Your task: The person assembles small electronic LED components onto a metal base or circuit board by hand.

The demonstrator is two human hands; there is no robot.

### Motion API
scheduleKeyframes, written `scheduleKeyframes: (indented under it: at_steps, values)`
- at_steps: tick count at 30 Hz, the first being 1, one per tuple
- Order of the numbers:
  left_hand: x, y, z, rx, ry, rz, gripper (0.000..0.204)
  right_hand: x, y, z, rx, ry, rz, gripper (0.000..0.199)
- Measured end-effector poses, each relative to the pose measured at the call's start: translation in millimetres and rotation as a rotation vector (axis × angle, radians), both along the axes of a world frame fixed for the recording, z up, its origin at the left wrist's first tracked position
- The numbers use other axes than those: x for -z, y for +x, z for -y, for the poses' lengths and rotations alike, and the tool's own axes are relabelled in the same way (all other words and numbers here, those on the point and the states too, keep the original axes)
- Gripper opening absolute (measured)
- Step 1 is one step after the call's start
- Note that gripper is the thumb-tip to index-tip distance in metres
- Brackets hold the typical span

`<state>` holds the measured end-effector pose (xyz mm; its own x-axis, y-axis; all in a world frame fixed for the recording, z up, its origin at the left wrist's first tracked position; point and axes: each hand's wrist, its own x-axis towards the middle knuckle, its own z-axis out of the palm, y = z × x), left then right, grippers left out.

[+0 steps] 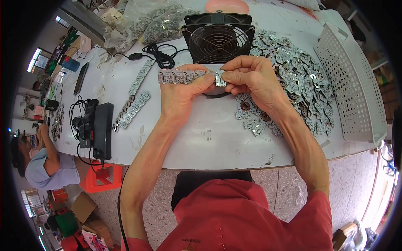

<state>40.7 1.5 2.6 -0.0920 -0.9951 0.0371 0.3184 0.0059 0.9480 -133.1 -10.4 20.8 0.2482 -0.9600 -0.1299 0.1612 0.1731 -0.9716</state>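
My left hand is closed on a row of small silvery stamped metal plates, which sticks out to the left past my thumb. Between the thumb and fingers of my right hand is a single small metal plate, held up against the right end of that row. Whether the two touch cannot be made out. Both hands are raised over the table just in front of a black fan. A large heap of similar metal plates, some with brown round parts, spreads to the right of my right hand.
A white perforated basket stands along the right edge. Two finished-looking rows of plates lie left of my hands, beside black adapters and cables. Plastic bags of parts sit at the back. Another person sits at far left.
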Motion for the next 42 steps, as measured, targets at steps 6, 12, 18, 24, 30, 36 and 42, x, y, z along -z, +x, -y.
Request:
scheduleKeyframes:
  at_steps: [6, 12, 18, 24, 30, 36, 42]
  values:
    - [-3, 4, -4, 0.005, -0.095, 0.287, 0.018, -1, -3, 0, -0.036, 0.037, 0.024, 0.016]
    - [-11, -7, -11, -0.067, -0.084, 0.273, 0.02, -10, -8, -1, -0.013, -0.129, -0.117, 0.016]
    - [-17, -16, -11, -0.083, -0.041, 0.22, 0.015, -14, -11, -3, -0.104, -0.181, -0.202, 0.01]
    - [-20, -22, -5, -0.056, -0.048, 0.25, 0.012, -22, -25, 2, -0.056, -0.198, -0.182, 0.009]
    - [-19, -42, -12, 0.12, -0.088, 0.453, 0.016, -22, -34, 9, 0.195, -0.244, -0.117, 0.01]
    - [-13, -26, -1, 0.097, -0.002, 0.197, 0.022, -22, -29, 4, 0.122, -0.185, -0.09, 0.012]
    - [-10, -11, 3, 0.104, 0.135, -0.28, 0.016, -17, -14, -3, 0.0, -0.11, -0.068, 0.013]
